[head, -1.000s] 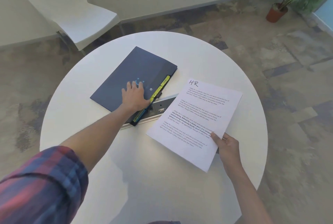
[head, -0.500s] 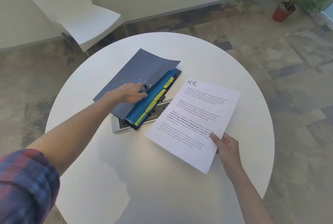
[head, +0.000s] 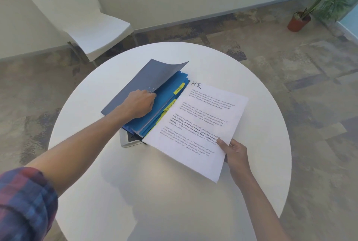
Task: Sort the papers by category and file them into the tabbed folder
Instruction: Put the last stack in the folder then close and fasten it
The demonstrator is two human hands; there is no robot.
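White sheet (head: 195, 124) light, floppy; my right hand (head: 235, 153) pinches near corner, left hand (head: 139, 103) lifts folder (head: 147, 80) cover.

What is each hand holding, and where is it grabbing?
The right hand pinches the white printed "HR" paper sheet at its near right edge. The left hand lifts the dark blue folder cover by its open edge.

Round white table (head: 174, 192) bearing tabbed folder (head: 135, 85)
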